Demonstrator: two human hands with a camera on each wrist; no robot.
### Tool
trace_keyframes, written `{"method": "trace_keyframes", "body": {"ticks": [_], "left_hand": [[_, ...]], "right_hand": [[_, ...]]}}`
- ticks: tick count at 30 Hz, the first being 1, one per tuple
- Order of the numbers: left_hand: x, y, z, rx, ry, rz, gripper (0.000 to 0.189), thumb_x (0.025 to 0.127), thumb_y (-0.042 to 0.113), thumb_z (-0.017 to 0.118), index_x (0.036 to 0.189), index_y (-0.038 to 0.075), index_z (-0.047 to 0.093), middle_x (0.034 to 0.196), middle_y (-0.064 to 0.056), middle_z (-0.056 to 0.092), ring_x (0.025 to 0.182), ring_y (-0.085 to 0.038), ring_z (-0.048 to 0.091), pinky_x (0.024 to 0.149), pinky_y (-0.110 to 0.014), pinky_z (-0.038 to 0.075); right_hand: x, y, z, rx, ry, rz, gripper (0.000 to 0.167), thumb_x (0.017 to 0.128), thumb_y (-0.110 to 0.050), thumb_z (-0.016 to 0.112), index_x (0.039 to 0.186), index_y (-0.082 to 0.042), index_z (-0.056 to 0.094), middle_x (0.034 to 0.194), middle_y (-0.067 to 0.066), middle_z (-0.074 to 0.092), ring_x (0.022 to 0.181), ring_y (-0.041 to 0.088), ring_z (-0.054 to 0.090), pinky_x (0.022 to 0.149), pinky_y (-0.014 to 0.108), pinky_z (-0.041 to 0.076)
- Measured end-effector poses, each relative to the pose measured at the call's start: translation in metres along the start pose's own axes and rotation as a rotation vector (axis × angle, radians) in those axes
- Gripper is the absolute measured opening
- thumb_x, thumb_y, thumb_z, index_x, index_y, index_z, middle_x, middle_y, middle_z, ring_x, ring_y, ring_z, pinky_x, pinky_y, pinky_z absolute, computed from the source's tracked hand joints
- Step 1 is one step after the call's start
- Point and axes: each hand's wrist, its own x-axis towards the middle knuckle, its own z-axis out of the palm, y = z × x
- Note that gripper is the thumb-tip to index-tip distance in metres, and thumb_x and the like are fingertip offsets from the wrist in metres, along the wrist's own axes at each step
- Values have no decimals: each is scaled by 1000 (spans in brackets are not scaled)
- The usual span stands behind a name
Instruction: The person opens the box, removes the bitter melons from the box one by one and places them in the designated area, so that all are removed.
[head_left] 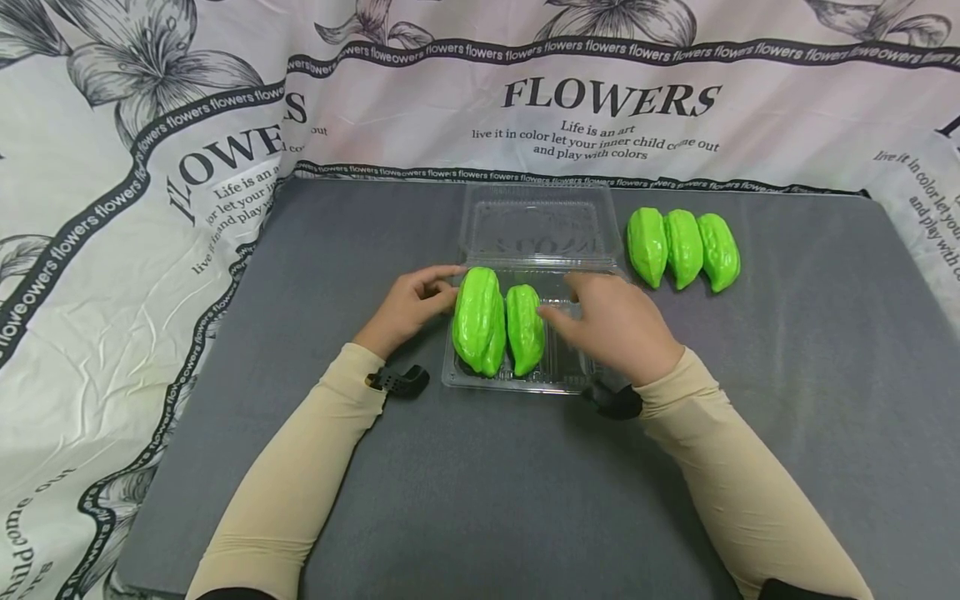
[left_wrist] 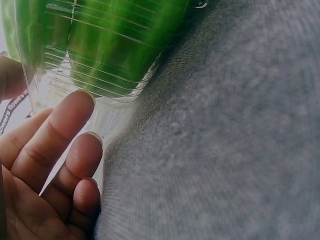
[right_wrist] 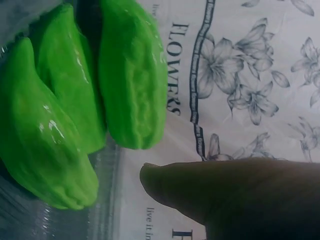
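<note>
A clear plastic clamshell box [head_left: 551, 388] lies with its lid [head_left: 538, 221] folded back. Inside it sit three glossy green ridged gourd-like vegetables; two press together at the left [head_left: 478, 323], and a smaller-looking one [head_left: 526, 329] stands beside them. At the box's left side is my left hand [head_left: 411, 307], its fingers loosely extended; the left wrist view shows fingertips [left_wrist: 82, 100] close against the clear wall. Over the box's right part hovers my right hand [head_left: 618, 321], holding nothing I can see. Its thumb [right_wrist: 175, 182] appears apart from the vegetables in the right wrist view.
Three more green vegetables [head_left: 684, 248] lie in a row on the grey table [head_left: 480, 492], right of the lid. Floral printed cloth [head_left: 405, 117] hangs behind the table and along its left side. Each wrist wears a dark strap [head_left: 401, 381].
</note>
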Motion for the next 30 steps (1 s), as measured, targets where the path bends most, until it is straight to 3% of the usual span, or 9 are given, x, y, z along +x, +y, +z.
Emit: {"method": "trace_keyframes", "body": {"ticks": [9,16,21,30], "left_hand": [[0,0,-1,4,-7,-2,43,105,17,65,146,6,62,99,-10,74,88,-18,68,83,-34,57],[-1,1,0,-5,-12,-6,43,105,17,65,146,6,62,100,-10,74,90,-18,69,84,-35,57],[-1,2,0,-9,-11,-9,43,105,19,65,146,8,62,99,-9,73,89,-19,68,84,-35,57],[-1,0,-1,-6,-17,-1,44,105,20,66,146,9,62,98,-8,74,88,-18,68,83,-35,57]], "right_hand": [[5,-4,17,15,-79,10,58,102,-44,66,134,5,67,108,18,77,96,35,74,81,56,57],[8,-5,28,22,-106,11,44,100,-43,69,114,-2,71,76,4,63,66,22,59,59,41,47],[10,-5,31,36,-119,3,33,100,-41,69,96,-9,66,68,1,53,59,19,51,54,37,40],[12,-5,35,38,-144,5,39,101,-42,69,108,-4,67,75,4,64,67,21,62,62,44,52]]}}
